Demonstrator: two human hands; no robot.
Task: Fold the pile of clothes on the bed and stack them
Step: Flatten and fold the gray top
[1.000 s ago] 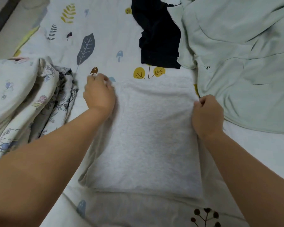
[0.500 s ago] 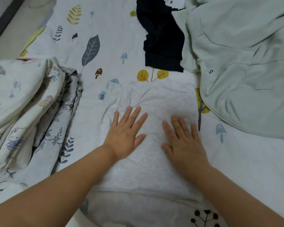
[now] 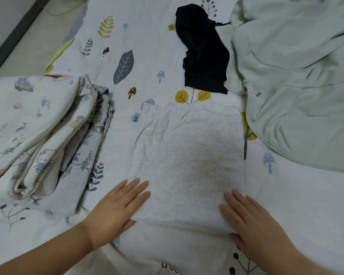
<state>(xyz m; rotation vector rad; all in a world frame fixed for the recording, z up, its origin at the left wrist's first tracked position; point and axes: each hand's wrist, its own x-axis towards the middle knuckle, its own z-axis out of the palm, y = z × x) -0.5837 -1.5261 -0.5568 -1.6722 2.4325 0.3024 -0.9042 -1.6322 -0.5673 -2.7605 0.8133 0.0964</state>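
Note:
A light grey folded garment (image 3: pixel 189 161) lies flat in the middle of the bed. My left hand (image 3: pixel 115 207) rests flat at its near left corner, fingers straight, thumb at the garment's lower edge. My right hand (image 3: pixel 252 221) lies flat at its near right corner, fingers straight on the fabric. A pale green garment (image 3: pixel 298 82) is spread unfolded at the right. A small black garment (image 3: pixel 204 54) lies crumpled beyond the grey one.
A heap of white patterned fabric (image 3: pixel 34 132) lies at the left. The bed sheet (image 3: pixel 143 62) is white with leaf and mushroom prints. The bed's edge and a strip of floor (image 3: pixel 6 26) show at the top left.
Both hands gripped the garment's far sides a second ago, then flattened on its middle. They have since slid back toward me to its near corners, and the garment now lies folded shorter.

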